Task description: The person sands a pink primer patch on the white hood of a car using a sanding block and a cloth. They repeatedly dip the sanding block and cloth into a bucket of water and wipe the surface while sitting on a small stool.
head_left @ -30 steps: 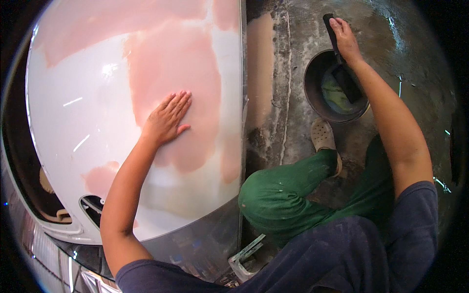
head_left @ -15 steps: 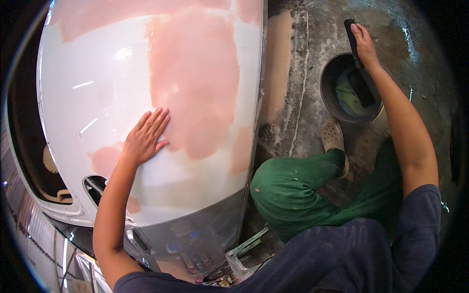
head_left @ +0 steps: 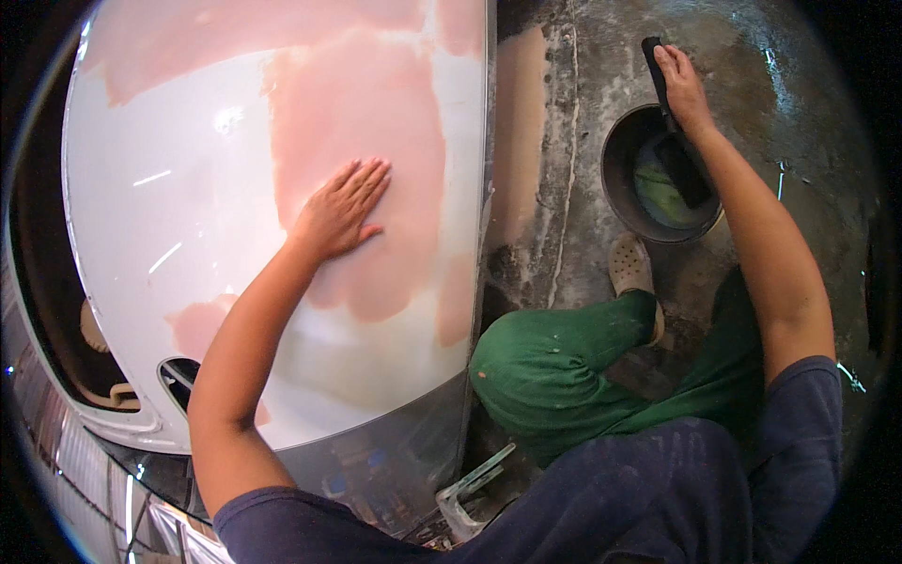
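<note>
On the white car panel [head_left: 207, 122], my left hand [head_left: 346, 209] lies flat with its fingers stretched out. It rests over a smooth pink filler patch [head_left: 376, 103] and holds nothing. Out to the right, my right hand [head_left: 684, 89] grips a long black block [head_left: 656, 77], which looks like a sanding block. The block slants down over the rim of a round dark bucket [head_left: 620, 193]. In the bucket are cloudy water and a greenish thing [head_left: 658, 188] that I cannot make out. A dark rectangular shape there may be the block's lower part or its reflection.
My bent leg in green trousers [head_left: 536, 362] and a beige clog [head_left: 629, 263] are between panel and bucket. A low plastic stool [head_left: 460, 508] stands by the panel's lower edge. The concrete floor [head_left: 799, 188] looks wet; the car's window opening [head_left: 38, 244] is at far left.
My left hand has slid up and to the right, from the edge of the pink patch onto its middle. The right hand keeps its grip on the block over the bucket.
</note>
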The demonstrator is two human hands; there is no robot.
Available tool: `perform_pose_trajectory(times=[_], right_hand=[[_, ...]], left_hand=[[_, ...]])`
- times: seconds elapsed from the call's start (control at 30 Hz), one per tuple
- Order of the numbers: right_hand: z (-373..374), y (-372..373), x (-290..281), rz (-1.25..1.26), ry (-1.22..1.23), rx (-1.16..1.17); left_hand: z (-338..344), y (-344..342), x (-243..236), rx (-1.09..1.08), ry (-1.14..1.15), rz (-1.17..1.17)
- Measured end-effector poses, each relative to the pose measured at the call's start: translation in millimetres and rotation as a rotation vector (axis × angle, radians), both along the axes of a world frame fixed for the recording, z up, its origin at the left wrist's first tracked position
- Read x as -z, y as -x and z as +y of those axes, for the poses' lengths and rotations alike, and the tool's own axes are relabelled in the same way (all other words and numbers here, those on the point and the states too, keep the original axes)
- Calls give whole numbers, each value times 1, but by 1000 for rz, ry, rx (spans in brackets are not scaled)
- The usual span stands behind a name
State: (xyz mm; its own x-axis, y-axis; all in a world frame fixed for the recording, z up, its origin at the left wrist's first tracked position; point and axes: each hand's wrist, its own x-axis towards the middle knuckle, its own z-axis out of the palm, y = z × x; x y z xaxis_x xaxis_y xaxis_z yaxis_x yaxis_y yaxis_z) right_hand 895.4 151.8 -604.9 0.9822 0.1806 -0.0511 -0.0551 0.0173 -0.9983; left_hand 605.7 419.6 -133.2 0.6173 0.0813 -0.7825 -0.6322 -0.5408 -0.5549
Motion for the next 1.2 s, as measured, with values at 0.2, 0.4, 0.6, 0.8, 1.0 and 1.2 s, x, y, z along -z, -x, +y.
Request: perform_pose_trajectory(times=[0.2,0.4,0.6,0.8,1.0,1.2], right_hand=[[-2,0,-4,35,5,-37],[-1,-1,1,20,-36,-18],[-5,-4,4,18,-39,-32],[-1,-6,7,22,-36,-51],[2,-2,8,71,-18,-28],[1,-3,16,61,15,6]], left_hand=[[9,-18,41,53,-45,3],[-8,14,-22,-6,-60,16],[-26,47,-66,-66,-70,-29],[-37,78,-102,-89,-128,-64],[-36,83,-113,-113,-119,-144],[6,-23,-63,105,-191,-617]])
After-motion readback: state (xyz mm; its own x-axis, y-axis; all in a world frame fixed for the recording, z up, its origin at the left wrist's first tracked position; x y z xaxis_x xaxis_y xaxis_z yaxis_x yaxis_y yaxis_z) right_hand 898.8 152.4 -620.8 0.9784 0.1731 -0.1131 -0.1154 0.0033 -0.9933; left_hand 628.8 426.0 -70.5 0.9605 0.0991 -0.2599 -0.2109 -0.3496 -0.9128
